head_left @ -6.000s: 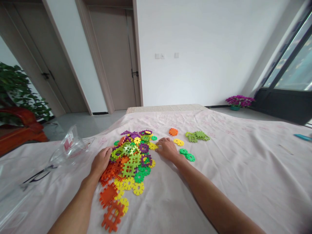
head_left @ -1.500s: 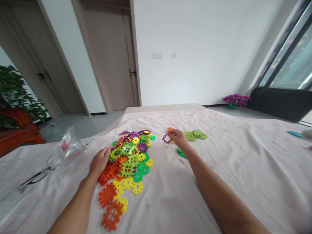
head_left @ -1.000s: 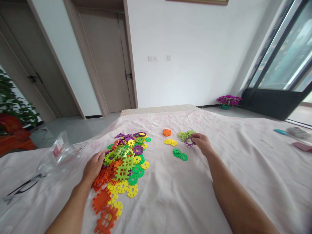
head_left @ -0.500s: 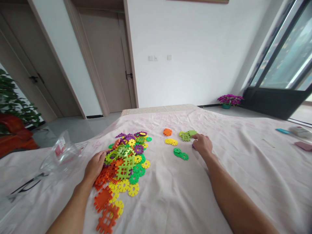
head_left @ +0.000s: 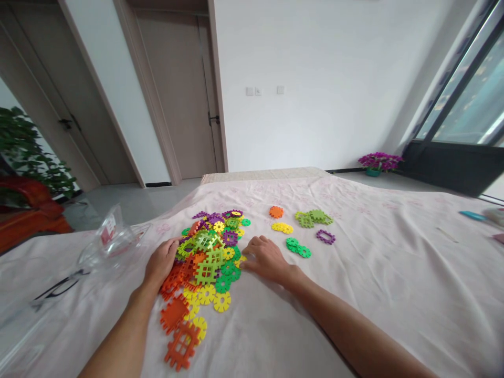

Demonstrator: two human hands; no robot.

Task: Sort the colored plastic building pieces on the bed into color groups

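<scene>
A mixed pile of plastic building pieces (head_left: 208, 270) lies on the cloth, with orange and light green squares and yellow and green notched discs. My left hand (head_left: 160, 261) rests against the pile's left edge, its fingers stretched out along the pieces and partly hidden. At the right edge my right hand (head_left: 268, 258) has thumb and fingertips closed round a yellow notched disc (head_left: 239, 261). Sorted groups lie farther right: an orange piece (head_left: 276, 212), yellow discs (head_left: 282, 228), green discs (head_left: 298, 248), light green squares (head_left: 314, 218) and a purple frame piece (head_left: 325, 237).
A crumpled clear plastic bag (head_left: 112, 239) and dark-framed glasses (head_left: 59, 289) lie on the left. A blue item (head_left: 472, 215) sits at the far right of the patterned cloth (head_left: 394, 273). Beyond are doors, a wall and potted purple flowers (head_left: 378, 163).
My right hand has left the purple frame piece beside the light green squares and moved left to the pile's edge. My left hand stays at the pile. The view has shifted slightly.
</scene>
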